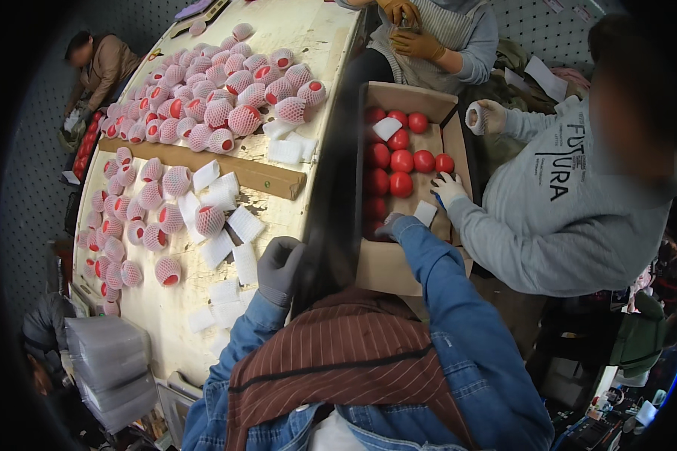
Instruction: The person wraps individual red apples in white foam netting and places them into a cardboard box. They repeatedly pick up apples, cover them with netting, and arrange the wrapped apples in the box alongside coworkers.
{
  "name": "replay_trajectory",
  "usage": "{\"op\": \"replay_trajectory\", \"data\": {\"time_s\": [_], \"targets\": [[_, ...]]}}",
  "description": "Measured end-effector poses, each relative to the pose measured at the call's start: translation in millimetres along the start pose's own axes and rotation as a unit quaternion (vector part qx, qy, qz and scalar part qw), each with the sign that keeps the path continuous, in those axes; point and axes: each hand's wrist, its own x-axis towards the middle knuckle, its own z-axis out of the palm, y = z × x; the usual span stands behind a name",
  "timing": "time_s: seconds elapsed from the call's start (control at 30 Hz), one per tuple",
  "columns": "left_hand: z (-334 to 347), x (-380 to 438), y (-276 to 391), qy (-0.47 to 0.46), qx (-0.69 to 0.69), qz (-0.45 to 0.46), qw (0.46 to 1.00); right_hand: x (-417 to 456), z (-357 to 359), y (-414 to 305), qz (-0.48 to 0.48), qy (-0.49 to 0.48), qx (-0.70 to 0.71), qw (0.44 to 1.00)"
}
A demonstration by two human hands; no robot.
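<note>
My right hand, in a grey glove, reaches into the near end of an open cardboard box, beside round red fruit; whether it grips one is hidden. White foam pieces lie in the box, one just right of that hand and one on the fruit. My left hand, gloved in grey, is curled at the table's edge and nothing shows in it. Left of it, white foam pieces lie scattered on the table. Beyond them are many red fruits in pink foam nets.
A co-worker's gloved hand is inside the box from the right; their other hand holds a foam net. Another person's gloved hands are above the box. A cardboard strip crosses the table. Stacked clear plastic trays stand lower left.
</note>
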Motion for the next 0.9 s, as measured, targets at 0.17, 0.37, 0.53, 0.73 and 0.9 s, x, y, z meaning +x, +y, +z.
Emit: {"op": "replay_trajectory", "data": {"time_s": [0.17, 0.37, 0.53, 0.73, 0.9], "targets": [[20, -6, 11, -0.012, -0.011, -0.031, 0.999, -5, 9, -27, -0.027, 0.04, -0.035, 0.998], [24, -3, 12, -0.036, -0.006, 0.001, 0.999, -8, 8, -25, -0.052, 0.057, -0.041, 0.996], [10, -3, 8, -0.017, 0.017, -0.013, 1.0, -6, 10, -13, -0.076, 0.064, 0.03, 0.995], [-18, 4, -1, 0.015, -0.021, -0.033, 0.999, -75, -27, 20, -0.168, -0.058, 0.601, 0.779], [20, 11, 42, -0.075, 0.215, 0.239, 0.944, -172, -48, -37, -0.314, -0.171, 0.729, 0.583]]}}
